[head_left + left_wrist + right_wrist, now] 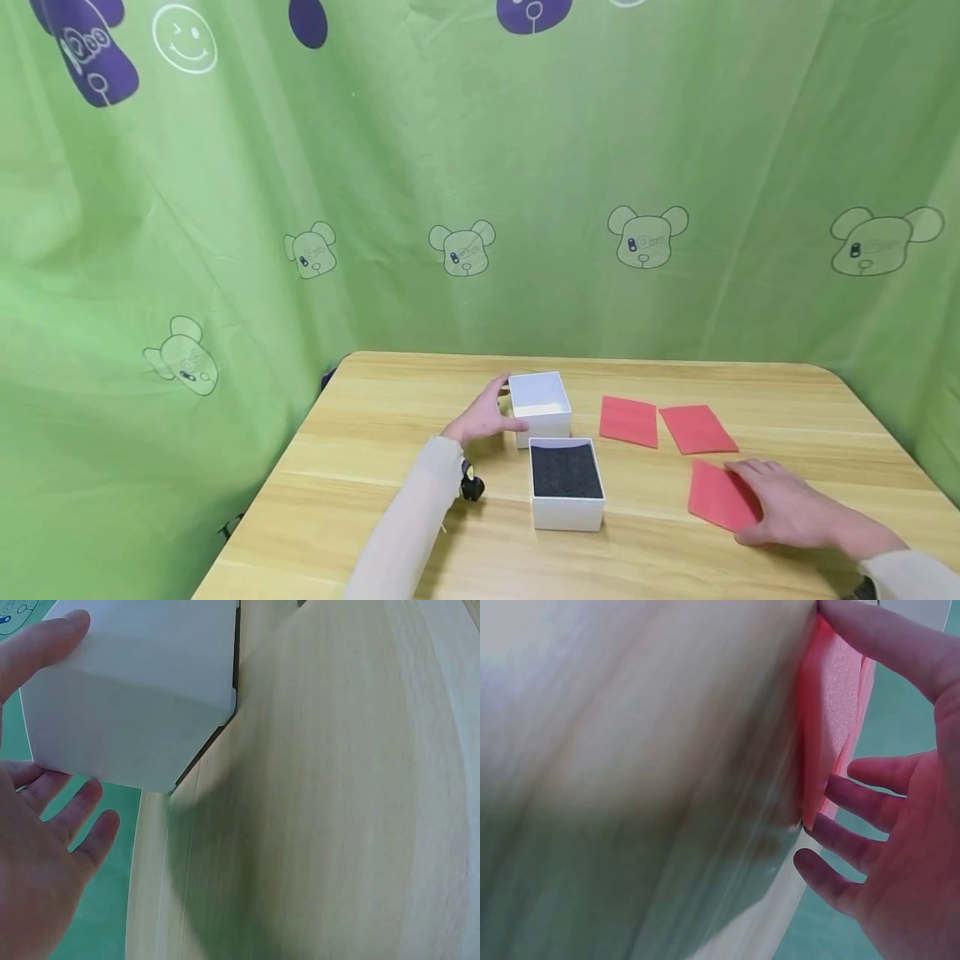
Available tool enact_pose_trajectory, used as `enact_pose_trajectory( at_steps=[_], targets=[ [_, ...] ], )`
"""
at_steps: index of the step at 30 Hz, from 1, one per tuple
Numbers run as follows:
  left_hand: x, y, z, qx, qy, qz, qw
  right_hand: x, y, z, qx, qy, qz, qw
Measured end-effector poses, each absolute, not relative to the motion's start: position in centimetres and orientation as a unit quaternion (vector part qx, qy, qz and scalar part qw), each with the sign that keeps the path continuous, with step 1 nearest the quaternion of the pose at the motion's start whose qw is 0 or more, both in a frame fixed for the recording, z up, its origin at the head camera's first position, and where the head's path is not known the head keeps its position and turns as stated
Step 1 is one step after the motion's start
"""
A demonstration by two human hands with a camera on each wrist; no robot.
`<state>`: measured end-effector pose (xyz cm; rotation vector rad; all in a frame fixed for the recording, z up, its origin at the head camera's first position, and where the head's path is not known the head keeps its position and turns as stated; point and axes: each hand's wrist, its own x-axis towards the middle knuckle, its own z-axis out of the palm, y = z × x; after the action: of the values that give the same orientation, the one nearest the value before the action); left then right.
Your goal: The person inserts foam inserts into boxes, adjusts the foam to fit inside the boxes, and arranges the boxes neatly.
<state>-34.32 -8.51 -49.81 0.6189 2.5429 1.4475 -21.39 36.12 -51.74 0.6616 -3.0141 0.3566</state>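
My left hand (483,417) holds the left side of a white open-topped box (546,427). In the left wrist view its thumb rests on one face of this box (142,682), with fingertips at another edge. My right hand (798,510) spans the right side of a red foam sheet (716,498), thumb at the near edge and fingers at the far edge. The right wrist view shows that sheet (832,712) edge-on, close over the table. A second white box (567,515), filled with a black foam pad (566,472), stands just in front of the first.
Two more red sheets, one on the left (628,421) and one on the right (698,429), lie flat behind the gripped one. The wooden table (360,417) ends at a green curtain (525,308) printed with bear faces.
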Motion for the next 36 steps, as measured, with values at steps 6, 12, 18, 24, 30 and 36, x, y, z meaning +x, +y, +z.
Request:
enact_pose_trajectory(
  at_steps=[6,12,18,24,30,36],
  targets=[
    [-34.4,-8.5,-49.9,0.205,0.846,0.485,0.080,-21.3,36.0,-51.7,0.228,-0.966,0.114,0.040],
    [-34.4,-8.4,-50.0,0.206,0.845,0.488,0.080,-21.1,35.8,-51.7,0.225,-0.966,0.120,0.046],
    [-34.5,-8.4,-50.1,0.209,0.838,0.498,0.082,-21.2,35.3,-51.2,0.229,-0.965,0.116,0.061],
    [-34.6,-8.4,-50.1,0.211,0.833,0.504,0.087,-21.2,34.4,-50.2,0.220,-0.967,0.124,0.047],
    [-34.6,-8.4,-50.0,0.211,0.834,0.501,0.090,-21.5,33.5,-49.4,0.220,-0.963,0.149,0.043],
    [-34.6,-8.5,-50.2,0.212,0.826,0.514,0.095,-22.6,32.5,-48.4,0.240,-0.956,0.156,0.065]
  ],
)
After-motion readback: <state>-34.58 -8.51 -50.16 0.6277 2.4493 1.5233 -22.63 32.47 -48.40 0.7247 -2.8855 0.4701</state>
